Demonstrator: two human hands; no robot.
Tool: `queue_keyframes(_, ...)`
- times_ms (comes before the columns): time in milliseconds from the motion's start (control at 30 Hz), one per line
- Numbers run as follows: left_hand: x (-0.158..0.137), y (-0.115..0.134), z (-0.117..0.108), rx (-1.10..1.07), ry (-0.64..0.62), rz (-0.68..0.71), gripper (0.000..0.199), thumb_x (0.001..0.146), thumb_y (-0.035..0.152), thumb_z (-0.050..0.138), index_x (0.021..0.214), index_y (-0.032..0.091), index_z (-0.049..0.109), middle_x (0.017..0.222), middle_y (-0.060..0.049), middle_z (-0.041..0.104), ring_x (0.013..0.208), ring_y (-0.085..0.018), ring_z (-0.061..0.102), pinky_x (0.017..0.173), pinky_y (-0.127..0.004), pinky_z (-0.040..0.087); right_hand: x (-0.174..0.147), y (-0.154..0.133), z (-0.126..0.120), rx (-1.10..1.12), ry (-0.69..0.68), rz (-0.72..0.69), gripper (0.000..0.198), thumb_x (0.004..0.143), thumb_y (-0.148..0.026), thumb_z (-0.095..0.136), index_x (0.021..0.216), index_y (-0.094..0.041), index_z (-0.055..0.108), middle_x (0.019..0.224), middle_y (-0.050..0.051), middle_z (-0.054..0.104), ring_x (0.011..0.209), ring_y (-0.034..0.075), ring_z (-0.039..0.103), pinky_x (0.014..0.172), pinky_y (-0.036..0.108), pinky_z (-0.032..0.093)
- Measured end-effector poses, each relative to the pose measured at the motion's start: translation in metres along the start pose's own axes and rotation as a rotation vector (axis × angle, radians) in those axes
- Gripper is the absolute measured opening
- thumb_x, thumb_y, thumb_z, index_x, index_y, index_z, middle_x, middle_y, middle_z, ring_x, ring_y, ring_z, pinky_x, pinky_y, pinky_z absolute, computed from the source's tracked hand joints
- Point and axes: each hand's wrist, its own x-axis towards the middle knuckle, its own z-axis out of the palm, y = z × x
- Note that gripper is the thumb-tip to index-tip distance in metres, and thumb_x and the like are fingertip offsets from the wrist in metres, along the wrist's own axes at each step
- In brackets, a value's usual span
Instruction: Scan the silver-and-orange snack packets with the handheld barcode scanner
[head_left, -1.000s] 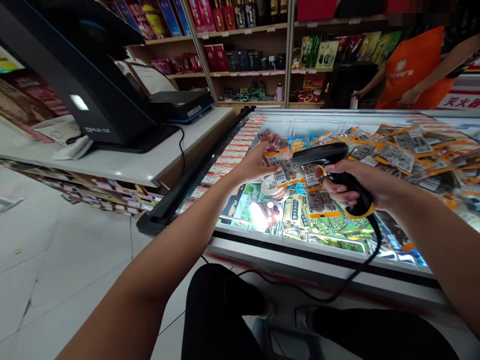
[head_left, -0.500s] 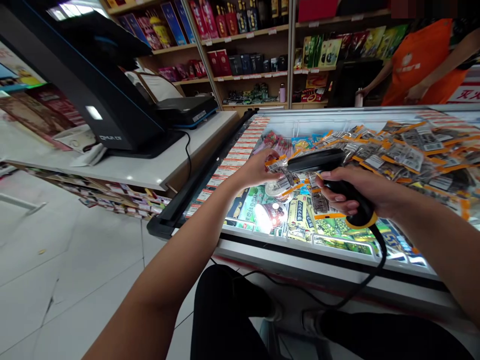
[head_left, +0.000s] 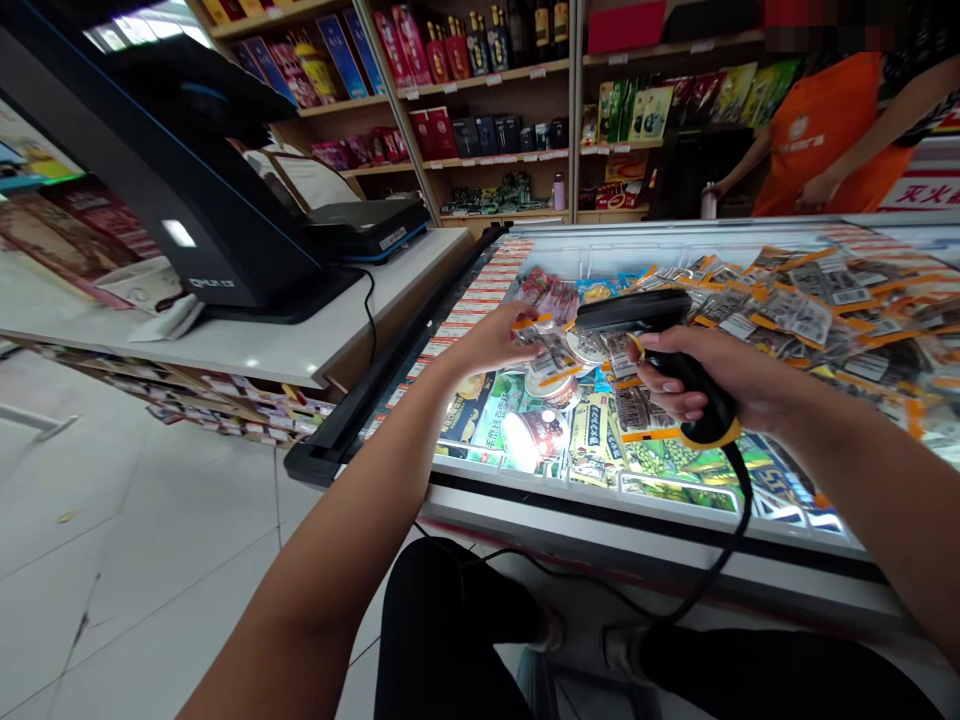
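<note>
My right hand (head_left: 705,375) is wrapped round the grip of a black and yellow barcode scanner (head_left: 637,312), its head pointing left. From the scanner's handle a black cord (head_left: 739,510) hangs down. In my left hand (head_left: 499,338) is the edge of a small clear snack packet (head_left: 553,350) with orange ends, held just left of the scanner's head. Both hands are above the glass top of a lit chest freezer (head_left: 540,470). More orange-edged snack packets (head_left: 795,310) lie heaped on the glass to the right, and a few sit under the scanner.
To the left, a white counter (head_left: 292,350) carries a black checkout terminal (head_left: 247,240) and a flat black scale (head_left: 375,225). Stocked shelves (head_left: 487,110) stand behind the freezer. A person in an orange apron (head_left: 817,130) is at the far right. The cord trails near my legs.
My left hand and the packet have moved slightly left, away from the scanner, and more of the packet's face shows. The scanner has stayed nearly in place in my right hand.
</note>
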Motion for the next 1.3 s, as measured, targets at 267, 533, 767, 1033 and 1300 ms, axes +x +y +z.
queue_keyframes(267, -0.001, -0.032, -0.018, 0.494, 0.365, -0.384, 0.050, 0.082, 0.030, 0.059, 0.132, 0.022, 0.055, 0.143, -0.021, 0.040, 0.135, -0.045, 0.037, 0.103, -0.060, 0.036, -0.006, -0.018, -0.013, 0.226, 0.199, -0.236, 0.020, 0.081, -0.036, 0.065, 0.092, -0.024, 0.052, 0.061, -0.006, 0.036, 0.045, 0.009, 0.027, 0.040, 0.025, 0.028)
queue_keyframes(533, 0.025, 0.036, 0.053, 0.253, 0.288, -0.054, 0.049, 0.092, 0.058, 0.050, 0.127, 0.023, 0.055, 0.142, -0.017, 0.044, 0.133, -0.040, 0.037, 0.107, -0.060, 0.031, -0.003, -0.016, -0.010, 0.238, 0.225, -0.248, 0.020, 0.081, -0.035, 0.064, 0.093, -0.024, 0.051, 0.062, -0.005, 0.037, 0.046, 0.009, 0.030, 0.040, 0.025, 0.028)
queue_keyframes(767, 0.041, 0.030, 0.077, 0.059, 0.272, -0.153, 0.054, 0.084, 0.063, 0.063, 0.114, 0.019, 0.057, 0.127, -0.016, 0.058, 0.124, -0.038, 0.048, 0.100, -0.055, 0.039, 0.009, 0.003, 0.011, 0.189, 0.169, -0.152, 0.021, 0.082, -0.037, 0.067, 0.091, -0.023, 0.054, 0.066, -0.001, 0.054, 0.050, 0.012, 0.047, 0.046, 0.026, 0.043)
queue_keyframes(1033, 0.045, 0.011, 0.050, -0.586, 0.305, -0.285, 0.043, 0.082, 0.032, 0.068, 0.121, 0.021, 0.053, 0.102, -0.008, 0.070, 0.083, -0.021, 0.067, 0.077, -0.037, 0.052, 0.030, 0.027, 0.023, 0.174, 0.294, -0.146, 0.025, 0.085, -0.035, 0.073, 0.104, -0.023, 0.063, 0.116, 0.008, 0.069, 0.108, 0.020, 0.065, 0.092, 0.030, 0.056)
queue_keyframes(1300, 0.032, 0.000, 0.016, -0.513, 0.395, -0.298, 0.038, 0.083, 0.034, 0.057, 0.121, 0.030, 0.060, 0.111, -0.005, 0.070, 0.094, -0.020, 0.065, 0.075, -0.035, 0.053, 0.019, 0.023, 0.011, 0.069, 0.170, -0.153, 0.019, 0.088, -0.038, 0.068, 0.088, -0.021, 0.060, 0.073, 0.003, 0.061, 0.057, 0.015, 0.059, 0.054, 0.030, 0.052)
